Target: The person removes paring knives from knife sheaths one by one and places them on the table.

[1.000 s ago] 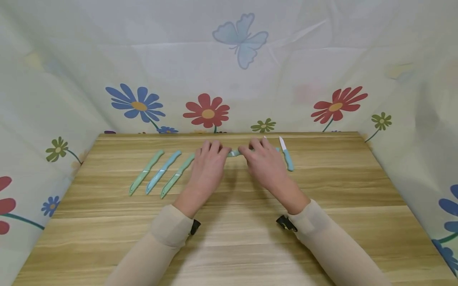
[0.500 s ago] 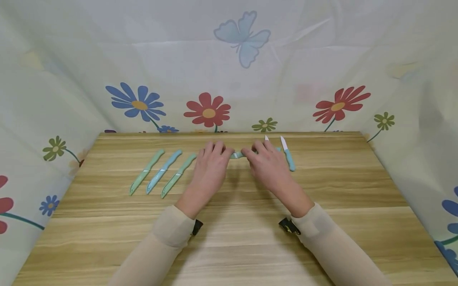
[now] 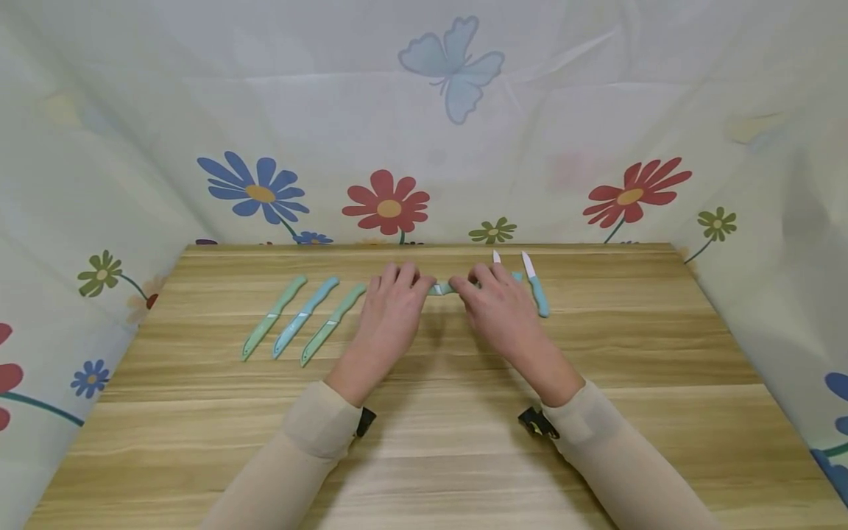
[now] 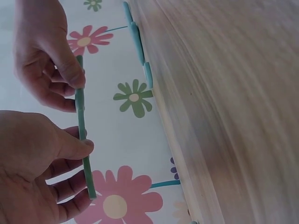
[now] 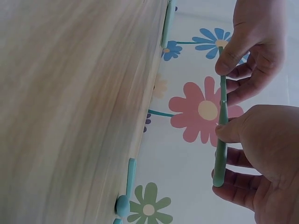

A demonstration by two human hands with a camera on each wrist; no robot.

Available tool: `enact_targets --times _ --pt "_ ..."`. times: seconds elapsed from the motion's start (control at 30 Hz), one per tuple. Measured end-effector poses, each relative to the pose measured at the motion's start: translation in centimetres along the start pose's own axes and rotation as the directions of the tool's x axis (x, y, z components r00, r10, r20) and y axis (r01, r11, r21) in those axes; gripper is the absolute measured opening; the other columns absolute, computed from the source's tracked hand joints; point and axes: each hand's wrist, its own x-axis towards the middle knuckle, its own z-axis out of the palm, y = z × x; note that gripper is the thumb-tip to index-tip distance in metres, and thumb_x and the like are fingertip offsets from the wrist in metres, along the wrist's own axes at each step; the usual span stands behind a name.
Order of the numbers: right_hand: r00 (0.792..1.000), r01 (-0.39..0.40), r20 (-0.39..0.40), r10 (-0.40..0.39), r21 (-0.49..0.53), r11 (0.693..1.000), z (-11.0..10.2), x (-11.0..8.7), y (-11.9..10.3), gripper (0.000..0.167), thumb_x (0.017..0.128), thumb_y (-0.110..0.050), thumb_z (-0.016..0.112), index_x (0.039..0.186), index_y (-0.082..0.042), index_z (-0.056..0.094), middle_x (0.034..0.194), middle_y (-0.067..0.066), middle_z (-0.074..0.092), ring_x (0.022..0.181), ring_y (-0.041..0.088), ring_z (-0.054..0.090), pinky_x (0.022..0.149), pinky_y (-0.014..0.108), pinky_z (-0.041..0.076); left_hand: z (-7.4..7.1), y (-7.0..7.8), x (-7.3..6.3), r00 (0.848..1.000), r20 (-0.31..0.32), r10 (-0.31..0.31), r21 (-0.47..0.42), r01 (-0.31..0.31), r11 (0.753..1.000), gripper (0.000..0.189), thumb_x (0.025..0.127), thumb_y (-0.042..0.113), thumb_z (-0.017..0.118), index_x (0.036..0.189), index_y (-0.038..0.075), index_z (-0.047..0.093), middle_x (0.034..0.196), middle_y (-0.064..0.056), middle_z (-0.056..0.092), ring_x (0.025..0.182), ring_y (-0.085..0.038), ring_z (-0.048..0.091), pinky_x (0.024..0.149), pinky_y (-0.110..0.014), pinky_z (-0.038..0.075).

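Both hands hold one green paring knife [image 3: 440, 289] level above the far part of the table. My left hand [image 3: 394, 305] pinches its sheath [image 4: 88, 175] between thumb and fingers. The right hand [image 3: 498, 305] grips the thicker handle [image 5: 220, 161]. Sheath and handle meet in line between the two hands, and no bare blade shows there. Just beyond my right hand lie a blue-handled knife with a bare white blade [image 3: 497, 256], partly hidden by that hand, and a light blue piece [image 3: 517, 276]. Another bare-bladed blue knife [image 3: 536, 287] lies to their right.
Left of the hands, a green sheathed knife [image 3: 274, 316], a blue one [image 3: 306, 316] and another green one [image 3: 333, 325] lie slanted in a row on the wooden table [image 3: 424, 456]. A flowered curtain [image 3: 298, 110] stands behind the table's back edge.
Hands and knife keep almost the same pose; the head view has shifted slightly. The knives on the table have not moved.
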Motion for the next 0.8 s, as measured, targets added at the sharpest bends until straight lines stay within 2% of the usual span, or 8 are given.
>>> enact_targets --times 0.8 --pt "1.000 -0.020 0.006 0.020 0.021 1.000 -0.12 -0.07 -0.08 0.021 0.099 -0.004 0.071 0.116 -0.015 0.076 0.101 0.011 0.066 0.085 0.033 0.058 0.062 0.036 0.051 0.04 -0.03 -0.13 1.000 -0.003 -0.006 -0.016 0.006 1.000 0.032 0.101 0.005 0.071 0.132 0.013 0.074 0.118 -0.008 0.058 0.107 -0.029 0.049 0.086 -0.041 0.050"
